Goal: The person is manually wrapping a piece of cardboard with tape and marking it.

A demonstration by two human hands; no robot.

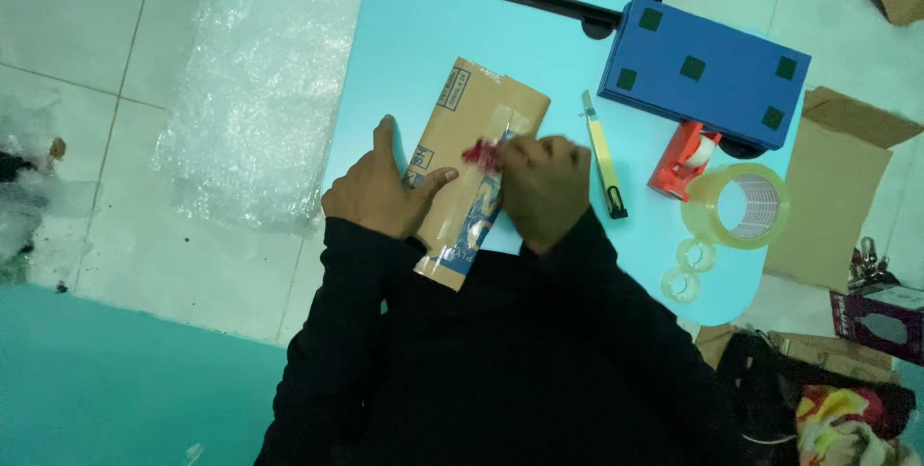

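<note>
The left hand (380, 192) lies flat and open on the box's (478, 160) left edge, thumb across its face. The right hand (541, 187) pinches a red bit (478, 153) at the tape seam. The box is flat brown cardboard with blue print, lying on the light-blue table (423, 23) by a yellow cutter (604, 156). Sleeves hide its near end; the red bit is blurred.

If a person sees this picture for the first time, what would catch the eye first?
Probably the flat brown cardboard package at the centre of the light blue table, steadied by the left hand while the right hand presses at a red patch. Next, the blue box with dark green squares at upper right.
</note>
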